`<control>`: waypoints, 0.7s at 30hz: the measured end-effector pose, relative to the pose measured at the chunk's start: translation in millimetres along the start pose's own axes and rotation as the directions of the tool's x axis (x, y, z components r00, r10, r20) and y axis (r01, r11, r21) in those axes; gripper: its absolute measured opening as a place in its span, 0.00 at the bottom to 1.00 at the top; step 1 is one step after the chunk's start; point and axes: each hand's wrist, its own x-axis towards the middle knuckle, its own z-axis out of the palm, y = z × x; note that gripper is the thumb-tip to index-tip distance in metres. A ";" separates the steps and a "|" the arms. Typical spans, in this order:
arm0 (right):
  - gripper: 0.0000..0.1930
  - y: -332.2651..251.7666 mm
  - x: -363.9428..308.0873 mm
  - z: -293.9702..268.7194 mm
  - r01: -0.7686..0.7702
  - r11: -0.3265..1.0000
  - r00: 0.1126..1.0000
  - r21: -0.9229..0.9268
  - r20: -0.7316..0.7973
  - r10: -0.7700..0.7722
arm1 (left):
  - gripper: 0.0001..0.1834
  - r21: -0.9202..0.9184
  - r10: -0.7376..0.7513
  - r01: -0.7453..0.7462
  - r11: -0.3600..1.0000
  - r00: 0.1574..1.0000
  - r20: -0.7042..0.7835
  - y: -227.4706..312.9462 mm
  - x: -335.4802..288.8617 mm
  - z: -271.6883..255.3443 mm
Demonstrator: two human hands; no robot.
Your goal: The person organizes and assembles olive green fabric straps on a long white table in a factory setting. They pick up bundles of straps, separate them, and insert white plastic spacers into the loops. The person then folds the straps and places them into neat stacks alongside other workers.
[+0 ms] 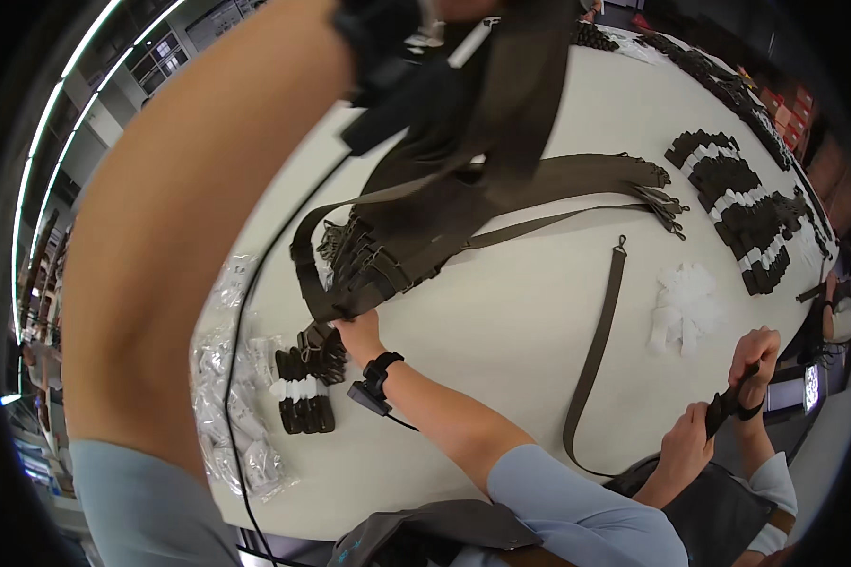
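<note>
My left arm rises big and blurred across the left of the view, and only a sliver of my left hand (465, 8) shows at the top edge, its fingers hidden. Close by it, wide dark olive straps (525, 90) run upward, smeared by motion. My right hand (357, 336) is closed on a dark strap at the near left end of a strap pile (425, 227) with buckles. Beside that hand lies a small bundle of dark straps (304, 389) wrapped with a white band. Both my wrists carry black devices.
Clear plastic bags (241, 416) line the table's left edge. A single strap with a hook (603, 350) and white strips (683, 307) lie to the right. Banded strap bundles (738, 208) are farther right. A co-worker's hands (687, 446) hold a dark strap at lower right. A black cable (239, 331) crosses the left.
</note>
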 end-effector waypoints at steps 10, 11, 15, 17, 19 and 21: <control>0.13 11.8 82.2 -103.4 -0.336 0.807 0.941 0.486 0.134 0.312 | 0.23 -0.007 0.090 -0.099 0.995 0.867 0.489 -138.7 -43.7 157.6; 0.13 3.5 80.9 -105.7 -0.333 0.835 0.943 0.438 0.141 0.302 | 0.22 0.046 0.022 -0.044 0.998 0.914 0.405 -162.2 -61.4 141.9; 0.17 45.9 51.8 -97.6 -0.348 0.937 0.934 -0.007 0.085 0.347 | 0.16 0.246 -0.365 0.335 0.910 0.927 0.088 -214.5 -192.0 71.8; 0.16 52.5 32.2 -110.6 -0.426 0.904 0.903 -0.049 0.040 0.428 | 0.12 0.128 -0.501 0.500 0.857 0.865 -0.025 -209.3 -271.7 68.6; 0.16 71.9 7.3 -122.7 -0.243 0.957 0.963 -0.158 0.075 0.257 | 0.10 0.057 -0.621 0.627 0.777 0.779 -0.090 -183.4 -356.0 78.1; 0.16 80.8 -14.9 -121.6 -0.129 0.958 0.978 -0.257 0.129 0.166 | 0.10 -0.030 -0.724 0.727 0.686 0.677 -0.134 -143.6 -445.9 96.7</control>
